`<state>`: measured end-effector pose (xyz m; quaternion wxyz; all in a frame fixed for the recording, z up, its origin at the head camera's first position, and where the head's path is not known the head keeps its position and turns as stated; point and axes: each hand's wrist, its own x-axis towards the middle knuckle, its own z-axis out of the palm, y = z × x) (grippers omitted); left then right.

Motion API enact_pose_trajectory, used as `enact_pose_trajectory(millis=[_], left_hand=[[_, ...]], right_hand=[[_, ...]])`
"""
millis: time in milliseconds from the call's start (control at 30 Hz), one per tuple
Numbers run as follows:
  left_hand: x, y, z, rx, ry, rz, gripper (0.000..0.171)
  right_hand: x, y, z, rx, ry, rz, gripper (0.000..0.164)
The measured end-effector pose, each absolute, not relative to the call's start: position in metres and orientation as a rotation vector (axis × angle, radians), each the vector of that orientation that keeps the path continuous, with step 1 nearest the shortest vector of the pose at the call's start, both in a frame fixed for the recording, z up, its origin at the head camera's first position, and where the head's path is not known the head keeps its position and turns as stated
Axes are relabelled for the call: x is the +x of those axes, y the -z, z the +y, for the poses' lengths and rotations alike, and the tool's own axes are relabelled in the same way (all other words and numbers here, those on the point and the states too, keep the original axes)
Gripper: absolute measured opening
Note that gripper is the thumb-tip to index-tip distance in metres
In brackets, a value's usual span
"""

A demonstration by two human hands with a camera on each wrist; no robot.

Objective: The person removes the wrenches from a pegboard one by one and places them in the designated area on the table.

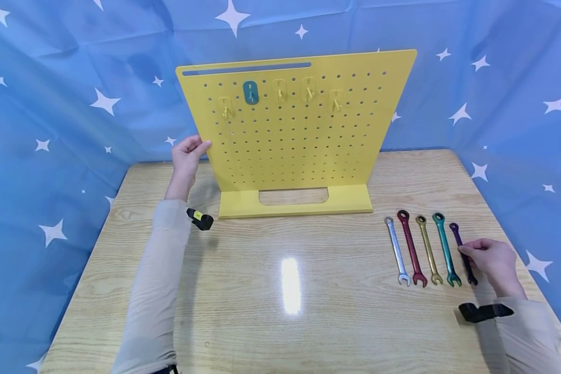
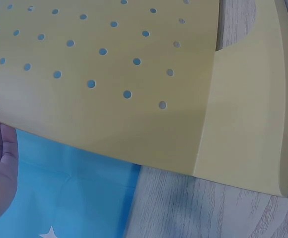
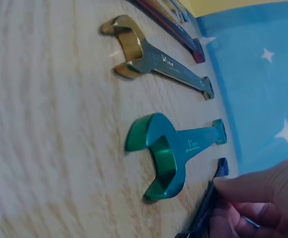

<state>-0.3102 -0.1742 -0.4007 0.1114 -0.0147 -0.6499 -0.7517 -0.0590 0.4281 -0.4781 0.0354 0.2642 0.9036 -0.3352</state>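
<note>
My left hand grips the left edge of a yellow pegboard, thumb on the front face; the left wrist view shows its fingers behind the edge. At the right of the table, my right hand pinches the middle of a dark purple combination wrench between thumb and fingers. To its left lie a green wrench, a gold wrench, a red wrench and a silver wrench, side by side with open ends toward me.
Several yellow hooks and one blue hook sit on the upper pegboard. Its base stands on the wooden table, near the back. A blue star-patterned cloth hangs behind and at the sides.
</note>
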Motion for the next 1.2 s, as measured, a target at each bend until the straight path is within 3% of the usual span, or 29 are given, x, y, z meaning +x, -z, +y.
enact_pose_trajectory(millis=[167,500,633,800,933,1033,1200], left_hand=[[-0.310,0.401,-0.174,-0.041,2.210,-1.904,0.013],[-0.310,0.400,-0.174,-0.026,2.197,-1.899,0.013],[-0.307,0.399,-0.174,-0.016,2.186,-1.899,0.013],[-0.302,0.400,-0.173,-0.005,2.124,-1.916,0.013],[-0.297,0.403,-0.172,-0.015,2.072,-1.882,0.012],[-0.292,0.406,-0.170,-0.029,1.982,-1.889,0.009],[-0.275,0.405,-0.158,-0.029,1.787,-1.921,0.012]], right_hand=[[-0.058,0.479,0.428,0.821,1.077,2.761,0.023],[-0.066,0.476,0.426,0.781,1.154,2.801,0.033],[-0.077,0.472,0.421,0.738,1.170,2.868,0.037],[-0.095,0.479,0.419,0.703,1.341,2.856,0.026],[-0.113,0.489,0.411,0.657,1.463,2.820,0.035],[-0.127,0.495,0.400,0.587,1.494,2.860,0.031],[-0.131,0.450,0.341,0.474,1.533,2.906,0.030]])
